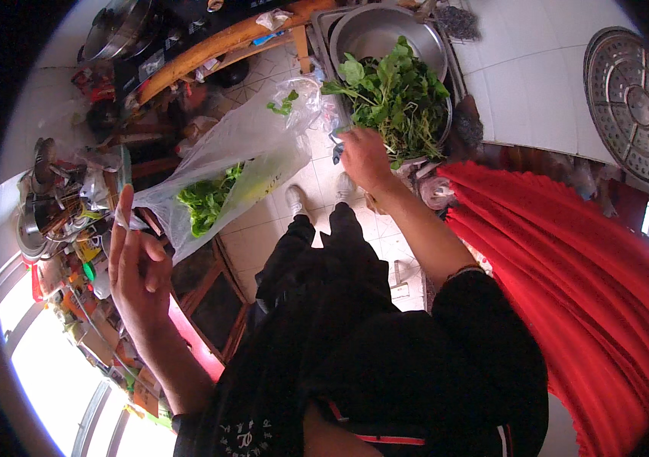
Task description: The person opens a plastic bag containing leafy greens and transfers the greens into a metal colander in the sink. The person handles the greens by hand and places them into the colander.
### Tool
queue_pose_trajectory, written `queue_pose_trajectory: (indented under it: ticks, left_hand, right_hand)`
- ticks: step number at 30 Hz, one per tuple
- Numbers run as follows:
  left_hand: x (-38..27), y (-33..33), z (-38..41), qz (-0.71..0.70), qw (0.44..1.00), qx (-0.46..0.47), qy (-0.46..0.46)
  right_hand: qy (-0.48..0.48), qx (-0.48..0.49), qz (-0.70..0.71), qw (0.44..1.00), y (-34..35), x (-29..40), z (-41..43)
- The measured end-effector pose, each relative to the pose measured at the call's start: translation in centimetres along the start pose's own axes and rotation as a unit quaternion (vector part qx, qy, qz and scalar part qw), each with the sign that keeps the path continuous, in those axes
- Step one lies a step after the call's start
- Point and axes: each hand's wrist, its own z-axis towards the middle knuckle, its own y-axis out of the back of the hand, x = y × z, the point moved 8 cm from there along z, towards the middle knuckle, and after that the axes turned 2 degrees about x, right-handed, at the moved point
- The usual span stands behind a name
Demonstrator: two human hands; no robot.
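Note:
A clear plastic bag (244,137), stretched at an angle over the floor, has green leafy vegetables (208,200) inside near its lower end. My left hand (139,257) is raised at the left with a bag handle looped on a finger; the index finger points up. My right hand (363,157) is closed around a small dark item whose kind I cannot tell, just below the sink. Beside it, a heap of leafy greens with stems (395,97) lies in and over a metal basin (384,28) at the sink. A small green leaf (283,104) shows at the bag's upper part.
A red curtain (575,257) hangs at the right, and a perforated steamer plate (638,105) is on the wall. Cluttered utensils and pans (44,217) line the left. A wooden-edged shelf (227,43) spans the top. A glass-fronted cabinet (210,297) stands near my left forearm.

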Motion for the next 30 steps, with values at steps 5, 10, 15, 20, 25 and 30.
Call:
queue_pose_trajectory:
  ticks: [5, 10, 15, 20, 25, 30]
  left_hand:
    - [-0.4, 0.3, -0.1, 0.006, 1.000, -0.006, -0.009]
    - [-0.2, 0.3, 0.0, 0.034, 0.999, -0.013, 0.003]
    - [-0.4, -0.2, -0.4, 0.072, 0.997, 0.016, 0.005]
    - [-1.4, -1.5, -0.9, 0.030, 0.997, 0.063, 0.012]
    - [-2.1, -1.9, -1.0, 0.073, 0.993, 0.089, 0.010]
    - [-2.4, -1.9, -2.0, 0.090, 0.994, 0.055, 0.005]
  right_hand:
    - [-0.135, 0.086, -0.105, 0.982, -3.6, -6.3, 0.8]
    - [-0.054, -0.005, -0.134, 0.989, -3.4, -7.8, 0.1]
    - [-0.170, 0.129, -0.004, 0.977, -4.3, -8.4, -0.5]
    - [-0.120, -0.017, 0.143, 0.982, 3.8, -2.1, -0.6]
    - [0.010, -0.012, 0.284, 0.959, 10.7, 11.7, 1.5]
    - [0.064, 0.001, 0.243, 0.968, 8.6, 15.5, 3.9]
